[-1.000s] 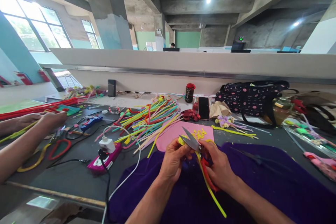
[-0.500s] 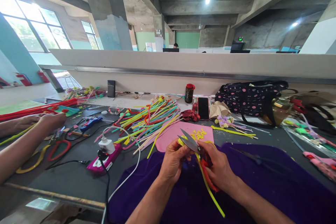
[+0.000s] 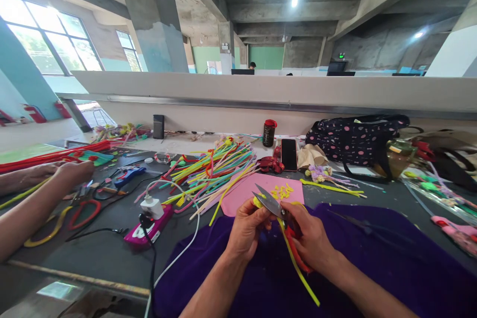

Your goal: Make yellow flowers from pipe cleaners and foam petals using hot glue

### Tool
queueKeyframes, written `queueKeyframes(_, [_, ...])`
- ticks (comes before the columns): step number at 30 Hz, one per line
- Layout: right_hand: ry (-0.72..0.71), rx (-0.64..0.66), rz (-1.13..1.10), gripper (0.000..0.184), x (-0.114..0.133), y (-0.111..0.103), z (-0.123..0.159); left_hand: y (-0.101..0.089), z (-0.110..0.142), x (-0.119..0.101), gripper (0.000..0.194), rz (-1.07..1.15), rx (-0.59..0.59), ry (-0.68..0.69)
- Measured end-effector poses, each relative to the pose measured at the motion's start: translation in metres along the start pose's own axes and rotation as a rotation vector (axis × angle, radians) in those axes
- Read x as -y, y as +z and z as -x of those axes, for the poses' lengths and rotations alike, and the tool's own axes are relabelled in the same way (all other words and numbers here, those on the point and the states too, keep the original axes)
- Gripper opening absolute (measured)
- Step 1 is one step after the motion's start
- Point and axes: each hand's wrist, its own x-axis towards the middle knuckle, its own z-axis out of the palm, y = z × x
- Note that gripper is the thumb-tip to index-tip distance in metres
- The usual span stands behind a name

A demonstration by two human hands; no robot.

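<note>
My left hand [image 3: 244,231] is closed on a small fuzzy yellow pipe cleaner piece [image 3: 258,202], which shows just above its fingertips. My right hand [image 3: 311,233] grips a pair of scissors [image 3: 271,203] by its red handles. The blades point up and left, slightly parted, over the left fingertips and beside the yellow piece. A long yellow pipe cleaner [image 3: 302,280] hangs down from between the hands, alongside the red handles; which fingers hold it is hidden. Behind the blades, short yellow clippings [image 3: 282,191] lie on a pink sheet [image 3: 238,194].
A pile of coloured pipe cleaners [image 3: 216,164] lies behind the sheet, near a phone [image 3: 288,154] and a bottle [image 3: 269,134]. At left are a purple power strip [image 3: 149,228], cables, red-and-yellow-handled scissors [image 3: 85,213] and a co-worker's hands [image 3: 70,174]. Purple cloth [image 3: 357,258] lies under my arms.
The scissor blades look a little closer together. Both my hands stay in nearly the same place, and the hanging yellow pipe cleaner has barely shifted.
</note>
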Motion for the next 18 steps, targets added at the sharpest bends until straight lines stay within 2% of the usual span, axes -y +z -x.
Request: queueKeyframes(18, [0.010, 0.019, -0.048, 0.056, -0.0020, 0.0034, 0.0019, -0.0031, -0.0005, 0.0017, 0.013, 0.021, 0.042, 0.025])
